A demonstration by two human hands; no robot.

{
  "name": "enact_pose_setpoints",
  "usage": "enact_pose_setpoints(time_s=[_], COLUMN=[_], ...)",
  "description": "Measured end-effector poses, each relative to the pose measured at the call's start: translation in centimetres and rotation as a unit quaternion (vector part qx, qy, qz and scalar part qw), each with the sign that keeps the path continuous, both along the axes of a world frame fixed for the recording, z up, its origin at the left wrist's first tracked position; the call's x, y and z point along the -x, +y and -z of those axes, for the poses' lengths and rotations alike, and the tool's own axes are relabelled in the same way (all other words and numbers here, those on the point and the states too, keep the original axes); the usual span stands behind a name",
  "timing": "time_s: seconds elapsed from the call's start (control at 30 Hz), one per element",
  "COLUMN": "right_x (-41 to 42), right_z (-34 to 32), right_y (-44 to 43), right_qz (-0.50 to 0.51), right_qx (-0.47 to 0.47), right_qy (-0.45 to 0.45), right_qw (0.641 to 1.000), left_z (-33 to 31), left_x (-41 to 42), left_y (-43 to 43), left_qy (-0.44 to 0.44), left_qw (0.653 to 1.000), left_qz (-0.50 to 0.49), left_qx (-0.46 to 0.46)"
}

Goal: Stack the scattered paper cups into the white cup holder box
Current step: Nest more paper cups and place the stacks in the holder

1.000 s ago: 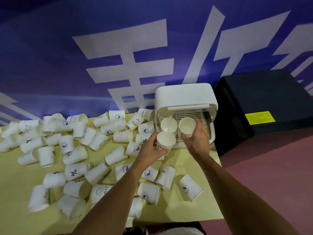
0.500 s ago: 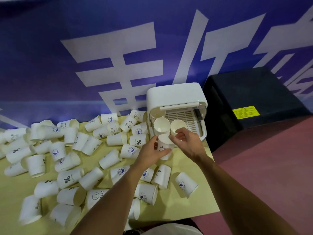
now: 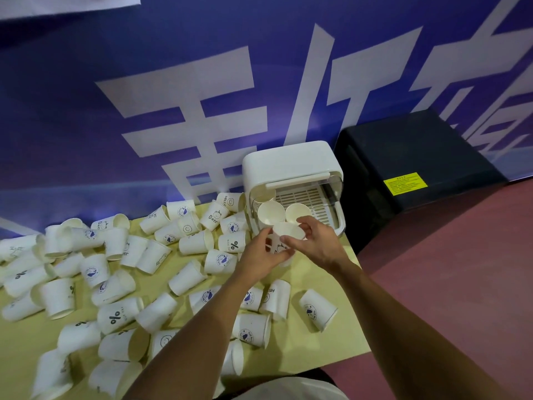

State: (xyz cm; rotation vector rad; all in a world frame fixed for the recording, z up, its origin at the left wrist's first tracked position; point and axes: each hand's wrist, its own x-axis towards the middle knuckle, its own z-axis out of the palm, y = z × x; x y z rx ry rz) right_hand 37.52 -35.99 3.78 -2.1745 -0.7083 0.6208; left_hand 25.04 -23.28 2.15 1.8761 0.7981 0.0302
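Loose cups (image 3: 115, 316): dozens lie tipped over on the yellow table (image 3: 331, 347), mostly left of and nearer than the fingers.
Left hand (image 3: 261, 256): fingers curled round the side of one upright cup (image 3: 288, 232).
Right hand (image 3: 320, 246): fingertips pinch that cup's rim.
Held cup: between both hands, just short of the box opening.
White box (image 3: 288, 166): just beyond the fingertips, front open.
Inside: two cups (image 3: 270, 212) side by side, mouths showing.
Progress: apparently early; most cups remain.
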Motion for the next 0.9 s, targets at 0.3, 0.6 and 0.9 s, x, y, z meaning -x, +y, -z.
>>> enact_pose_setpoints(time_s=[0.3, 0.6, 0.9], right_x=[-1.9, -3.4, -4.4], right_z=[-1.7, -0.1, 2.9], right_y=[0.1, 1.9, 2.8], right_qz=[0.149, 0.126, 0.040], right_qx=[-0.080, -0.031, 0.057], right_qy=[-0.063, -0.109, -0.167], right_qw=[0.984, 0.986, 0.983], left_z=[1.4, 2.2, 3.7], left_x=[0.5, 0.0, -0.3], left_y=[1.0, 1.7, 2.1], left_qy=[0.022, 0.032, 0.047], left_qw=[0.999, 0.997, 0.994], left_qz=[-0.028, -0.067, -0.098], left_qx=[0.021, 0.023, 0.002])
